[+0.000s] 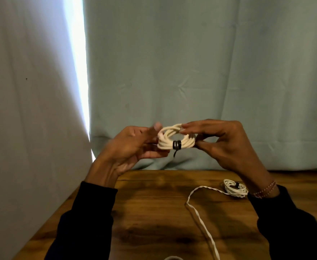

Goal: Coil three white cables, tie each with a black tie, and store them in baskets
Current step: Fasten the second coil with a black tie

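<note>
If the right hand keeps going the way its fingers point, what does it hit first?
The right hand points leftward, so it would probably meet the coiled white cable it already pinches, then the left hand beyond; depth between the hands is unclear.

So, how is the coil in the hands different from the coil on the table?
The held coil is up in the air, gripped by the left hand and the right hand; the table coil lies flat on the wooden table. The held coil's cord looks thicker and fully wound, while the table coil trails a long loose tail toward the near edge. Both are white and wear a black tie.
</note>
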Demonstrator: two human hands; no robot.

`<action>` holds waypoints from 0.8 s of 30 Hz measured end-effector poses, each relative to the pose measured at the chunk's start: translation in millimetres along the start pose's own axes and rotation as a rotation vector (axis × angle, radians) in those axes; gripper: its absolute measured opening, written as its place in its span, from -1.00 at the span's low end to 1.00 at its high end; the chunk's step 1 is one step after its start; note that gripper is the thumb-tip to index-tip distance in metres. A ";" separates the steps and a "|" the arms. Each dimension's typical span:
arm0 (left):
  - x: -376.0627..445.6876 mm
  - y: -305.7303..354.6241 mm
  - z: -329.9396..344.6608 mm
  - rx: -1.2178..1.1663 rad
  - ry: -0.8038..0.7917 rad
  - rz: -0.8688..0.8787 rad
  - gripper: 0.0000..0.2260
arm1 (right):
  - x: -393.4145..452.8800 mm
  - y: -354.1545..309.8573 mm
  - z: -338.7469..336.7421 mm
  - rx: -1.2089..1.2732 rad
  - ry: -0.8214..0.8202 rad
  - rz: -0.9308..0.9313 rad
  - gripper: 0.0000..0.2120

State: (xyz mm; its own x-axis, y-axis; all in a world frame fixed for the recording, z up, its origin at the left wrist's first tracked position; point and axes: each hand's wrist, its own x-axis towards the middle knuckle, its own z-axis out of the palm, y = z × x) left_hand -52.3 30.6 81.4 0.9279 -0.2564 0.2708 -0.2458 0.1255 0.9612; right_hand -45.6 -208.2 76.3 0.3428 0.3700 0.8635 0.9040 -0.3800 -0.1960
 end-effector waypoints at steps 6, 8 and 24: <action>9.3 -8.4 13.8 0.057 0.193 0.065 -0.85 | -0.9 -2.0 -2.9 -0.099 -0.144 0.052 -0.54; 9.6 -8.0 16.8 0.040 0.231 0.095 -0.85 | -1.6 -4.7 -8.3 -0.010 -0.166 0.111 -0.51; 14.8 -16.9 28.2 -0.054 0.129 0.135 -0.71 | 2.1 -9.2 -1.4 0.425 0.037 0.749 -0.73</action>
State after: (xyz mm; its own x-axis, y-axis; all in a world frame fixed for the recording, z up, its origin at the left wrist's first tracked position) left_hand -42.3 -2.3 70.6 0.9165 -0.1087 0.3849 -0.3587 0.2026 0.9112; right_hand -53.6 -205.1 80.6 0.8851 0.1178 0.4501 0.4643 -0.1609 -0.8709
